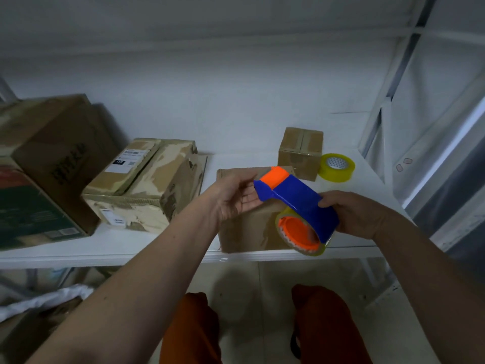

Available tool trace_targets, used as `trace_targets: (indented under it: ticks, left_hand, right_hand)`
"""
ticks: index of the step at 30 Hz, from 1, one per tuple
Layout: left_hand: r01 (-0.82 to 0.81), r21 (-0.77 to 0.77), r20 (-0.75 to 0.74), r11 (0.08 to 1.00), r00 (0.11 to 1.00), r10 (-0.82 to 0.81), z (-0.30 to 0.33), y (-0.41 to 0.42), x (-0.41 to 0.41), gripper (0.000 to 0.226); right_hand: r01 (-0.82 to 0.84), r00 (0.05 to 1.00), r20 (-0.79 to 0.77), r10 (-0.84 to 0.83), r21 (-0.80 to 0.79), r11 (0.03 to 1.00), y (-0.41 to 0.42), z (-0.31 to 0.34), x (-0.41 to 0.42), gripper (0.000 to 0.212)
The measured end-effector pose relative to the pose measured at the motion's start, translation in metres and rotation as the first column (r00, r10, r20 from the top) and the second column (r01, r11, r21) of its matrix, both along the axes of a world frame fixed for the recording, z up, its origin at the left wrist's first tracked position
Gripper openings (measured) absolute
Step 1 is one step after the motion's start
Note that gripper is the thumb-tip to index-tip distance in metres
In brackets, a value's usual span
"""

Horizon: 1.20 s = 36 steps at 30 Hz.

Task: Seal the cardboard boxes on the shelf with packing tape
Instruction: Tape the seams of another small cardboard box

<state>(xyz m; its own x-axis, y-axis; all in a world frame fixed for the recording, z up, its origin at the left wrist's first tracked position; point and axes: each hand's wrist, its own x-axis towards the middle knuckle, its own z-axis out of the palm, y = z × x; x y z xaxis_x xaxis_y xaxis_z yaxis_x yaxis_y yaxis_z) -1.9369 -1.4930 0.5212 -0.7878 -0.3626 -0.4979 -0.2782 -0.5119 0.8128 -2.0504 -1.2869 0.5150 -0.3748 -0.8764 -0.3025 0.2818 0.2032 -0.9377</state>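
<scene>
Shelving of white metal (157, 248) carries, at your far left, large brown cardboard cartons (52, 143), then a torn tan box (147, 185), and a plain brown cardboard box (246, 227) at its front edge. Over that box your right hand (359, 214) grips the blue-and-orange tape dispenser (296, 203); your left hand (233, 198), fingers relaxed, touches its orange end. Behind sit a small taped box (300, 151) and a yellowish tape roll (337, 168).

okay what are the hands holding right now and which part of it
Both hold the tape dispenser. The right hand grips its blue body near the roll end; the left hand touches the orange-tipped front end.
</scene>
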Motion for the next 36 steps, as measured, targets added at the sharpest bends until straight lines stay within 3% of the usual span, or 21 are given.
trace_targets:
  ticks: [3,6,10,17,24,29,36]
  left_hand:
    - [-0.060,0.058,0.029,0.996,0.998,0.059,-0.007,-0.002,0.007,0.017]
    - [-0.133,0.004,0.023,0.991,0.991,0.132,-0.017,-0.006,0.008,0.022]
    - [-0.251,-0.060,-0.022,0.966,0.968,0.250,-0.025,-0.013,0.010,0.024]
    - [-0.440,-0.228,-0.065,0.868,0.897,0.438,-0.033,-0.035,0.019,0.008]
    - [-0.550,-0.326,-0.012,0.769,0.816,0.578,-0.038,-0.050,0.014,0.018]
    - [-0.593,-0.331,0.057,0.734,0.764,0.643,-0.045,-0.056,0.001,0.031]
    - [-0.668,-0.253,0.114,0.699,0.697,0.708,-0.067,-0.060,-0.004,0.019]
  right_hand:
    - [0.060,0.989,-0.138,-0.057,0.018,0.998,-0.011,0.001,0.007,0.023]
    - [0.012,0.948,-0.318,0.027,0.121,0.993,-0.023,0.003,0.009,0.040]
    - [-0.026,0.904,-0.413,0.110,0.204,0.979,-0.035,0.014,0.007,0.046]
    - [-0.060,0.821,-0.530,0.214,0.292,0.954,-0.057,0.027,-0.007,0.046]
    - [0.002,0.696,-0.680,0.230,0.322,0.947,-0.101,0.046,-0.031,0.032]
    - [0.046,0.625,-0.747,0.227,0.325,0.945,-0.129,0.046,-0.048,0.041]
    - [0.018,0.585,-0.742,0.327,0.415,0.910,-0.154,0.027,-0.057,0.048]
